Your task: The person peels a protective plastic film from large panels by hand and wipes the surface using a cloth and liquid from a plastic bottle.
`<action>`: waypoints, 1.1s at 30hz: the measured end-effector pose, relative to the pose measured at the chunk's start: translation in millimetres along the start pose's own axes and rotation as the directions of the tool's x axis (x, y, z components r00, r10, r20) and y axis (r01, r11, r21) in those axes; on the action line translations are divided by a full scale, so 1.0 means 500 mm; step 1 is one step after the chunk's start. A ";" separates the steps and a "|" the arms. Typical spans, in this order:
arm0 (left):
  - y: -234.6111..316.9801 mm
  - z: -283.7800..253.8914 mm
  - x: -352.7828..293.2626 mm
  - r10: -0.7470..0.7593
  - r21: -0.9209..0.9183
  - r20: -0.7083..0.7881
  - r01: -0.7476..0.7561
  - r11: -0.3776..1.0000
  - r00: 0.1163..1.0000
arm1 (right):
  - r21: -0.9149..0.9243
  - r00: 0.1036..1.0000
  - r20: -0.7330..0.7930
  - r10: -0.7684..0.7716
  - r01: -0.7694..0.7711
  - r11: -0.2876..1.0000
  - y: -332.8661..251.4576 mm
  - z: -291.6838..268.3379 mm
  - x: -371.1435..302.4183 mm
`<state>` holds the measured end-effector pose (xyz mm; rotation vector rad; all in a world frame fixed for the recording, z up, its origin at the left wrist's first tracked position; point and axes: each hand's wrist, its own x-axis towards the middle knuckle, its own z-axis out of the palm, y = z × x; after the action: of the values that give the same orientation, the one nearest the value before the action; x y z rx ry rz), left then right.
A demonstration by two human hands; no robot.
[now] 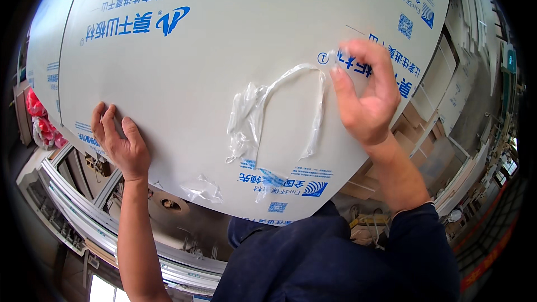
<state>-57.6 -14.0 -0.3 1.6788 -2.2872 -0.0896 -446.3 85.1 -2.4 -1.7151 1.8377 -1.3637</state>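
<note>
A large pale board [196, 78] with blue printing spreads out in front of my body. My left hand [123, 142] rests on its left part, fingers stretched out and holding nothing. Over the right part, my right hand [369, 95] is closed in a pinch, thumb and forefinger together on a small whitish bit that looks like clear plastic film [334, 59]. Left of that hand, a crumpled strip of clear plastic film [249, 114] lies on the board, with one long end curving over to the right. Another film scrap [203, 188] lies by the near edge.
Long white profiles [61, 207] lie on a rack at the lower left. Red and clear plastic bags [40, 114] sit beyond the board's left edge. Brown panels and offcuts [417, 128] are stacked to the right, with more long strips [475, 11] farther off.
</note>
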 end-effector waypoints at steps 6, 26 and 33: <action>-0.005 0.000 -0.006 -0.017 -0.024 0.008 0.017 1.000 1.000 | 0.042 0.990 0.119 -0.080 0.076 0.996 -0.039 -0.012 -0.020; -0.001 0.001 -0.001 -0.009 -0.010 0.040 0.010 1.000 0.999 | 0.203 0.513 -0.667 0.539 -0.572 0.795 0.187 -0.324 -0.064; -0.009 -0.001 -0.005 -0.003 0.004 0.032 0.002 1.000 0.999 | -0.011 0.805 -0.426 0.412 -0.460 0.888 0.074 -0.221 -0.066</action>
<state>-52.5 -13.1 -1.3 1.6943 -2.3102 -0.1131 -542.5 157.0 13.6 -0.9766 2.3908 -1.5147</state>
